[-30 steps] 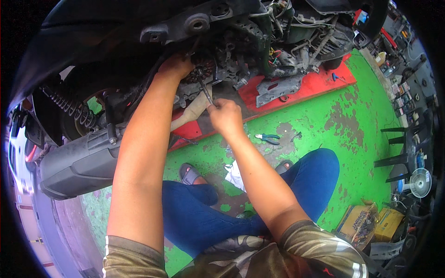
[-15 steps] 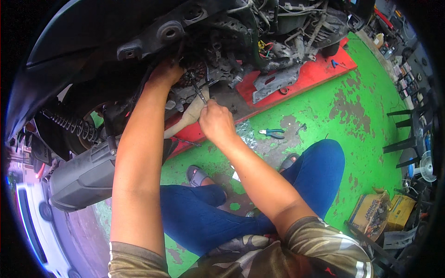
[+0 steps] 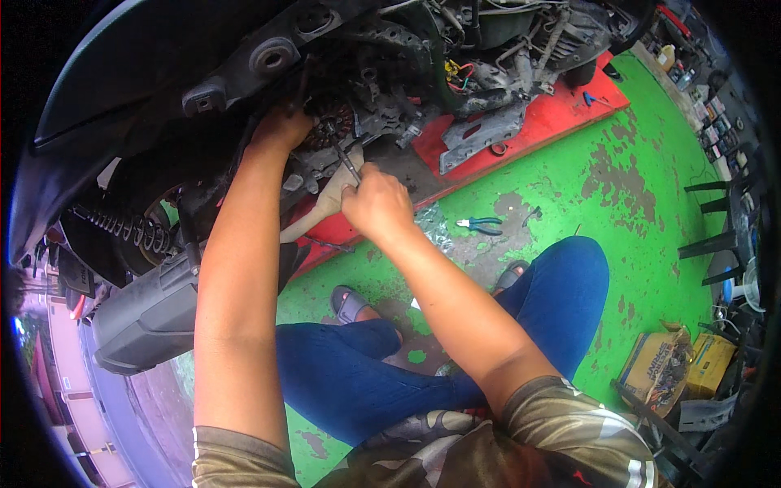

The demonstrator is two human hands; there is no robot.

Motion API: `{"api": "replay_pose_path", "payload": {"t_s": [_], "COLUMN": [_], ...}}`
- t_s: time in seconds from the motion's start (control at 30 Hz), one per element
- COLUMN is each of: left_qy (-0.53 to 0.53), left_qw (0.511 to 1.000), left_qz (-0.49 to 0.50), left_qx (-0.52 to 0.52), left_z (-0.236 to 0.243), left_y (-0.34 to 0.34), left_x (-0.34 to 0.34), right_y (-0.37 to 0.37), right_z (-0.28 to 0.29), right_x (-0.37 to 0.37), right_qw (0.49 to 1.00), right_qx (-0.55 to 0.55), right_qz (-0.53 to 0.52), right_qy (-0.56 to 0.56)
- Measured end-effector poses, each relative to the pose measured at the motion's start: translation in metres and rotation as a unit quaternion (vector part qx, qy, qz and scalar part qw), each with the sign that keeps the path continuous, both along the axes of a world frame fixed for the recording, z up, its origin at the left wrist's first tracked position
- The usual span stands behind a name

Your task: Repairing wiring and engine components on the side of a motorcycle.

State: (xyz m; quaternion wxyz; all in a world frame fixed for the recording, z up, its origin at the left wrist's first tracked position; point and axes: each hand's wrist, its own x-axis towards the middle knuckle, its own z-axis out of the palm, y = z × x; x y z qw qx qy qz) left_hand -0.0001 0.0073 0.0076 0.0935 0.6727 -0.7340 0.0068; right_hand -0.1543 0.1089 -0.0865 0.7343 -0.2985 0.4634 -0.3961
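Note:
Under the dark body of a partly stripped scooter (image 3: 122, 65), my left hand (image 3: 281, 126) reaches in beside a round part with copper windings (image 3: 339, 119), fingers curled on something I cannot make out in shadow. My right hand (image 3: 376, 199) is closed round the handle of a long metal wrench (image 3: 346, 163), whose head is at the centre of that round part. Behind this hand runs a pale exhaust pipe (image 3: 317, 215), leading to the black muffler (image 3: 138, 321) at lower left.
The scooter stands over a red platform (image 3: 590, 122). Pliers (image 3: 480, 225) and crumpled plastic (image 3: 431, 228) lie on the green floor between my knees and the platform. Dark plastic chairs (image 3: 716, 240), cardboard boxes (image 3: 639, 370) and shelved clutter (image 3: 708, 122) line the right side.
The whole view has shifted, carrying the scooter leftward in the picture. Both hands stay at the round part and wrench. A white car seen at left half a second ago is gone.

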Motion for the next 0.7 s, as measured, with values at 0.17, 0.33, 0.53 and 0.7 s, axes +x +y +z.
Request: {"api": "replay_pose_path", "payload": {"t_s": [0.17,0.33,0.53,0.7], "left_qy": [-0.038,-0.009,-0.005,-0.012], "left_qw": [0.999,0.998,1.0,1.0], "left_qz": [-0.002,-0.051,0.002,-0.008], "left_qx": [0.002,-0.027,0.007,-0.008], "left_z": [0.005,-0.005,-0.006,-0.004], "left_y": [0.006,-0.004,-0.007,-0.003], "left_x": [-0.002,0.002,0.007,0.001], "right_y": [-0.006,-0.008,0.016,0.0], "right_z": [-0.005,-0.029,0.007,-0.01], "right_x": [-0.001,-0.003,0.008,0.01], "right_qw": [0.999,0.969,0.851,0.989], "right_qx": [-0.008,0.099,-0.296,0.001], "right_qz": [-0.024,-0.009,-0.107,-0.121], "right_qy": [-0.026,-0.228,0.42,-0.088]}}
